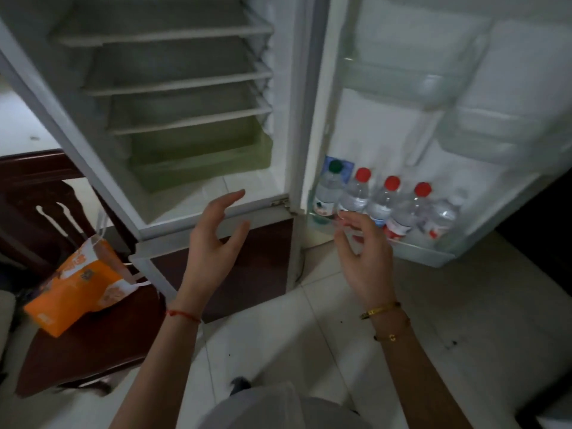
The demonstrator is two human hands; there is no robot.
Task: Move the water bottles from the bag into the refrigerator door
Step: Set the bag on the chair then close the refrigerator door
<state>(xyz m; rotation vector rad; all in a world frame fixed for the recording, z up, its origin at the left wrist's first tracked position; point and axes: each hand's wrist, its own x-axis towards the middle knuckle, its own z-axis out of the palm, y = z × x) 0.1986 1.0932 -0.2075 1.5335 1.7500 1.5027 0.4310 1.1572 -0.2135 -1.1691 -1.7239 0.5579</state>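
Bag [80,286] lies tipped on the dark bench [93,345] at left, looking flat. Left hand [213,243] and right hand [365,252] hover empty, fingers spread. Five bottles [383,205] stand in the lowest door shelf [418,247]. Best check the bag for leftovers, then straighten the row before closing.

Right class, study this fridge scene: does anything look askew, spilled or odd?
The orange bag lies tipped on its side on the dark wooden chair. The bottles stand upright in the bottom door shelf; no spill shows.
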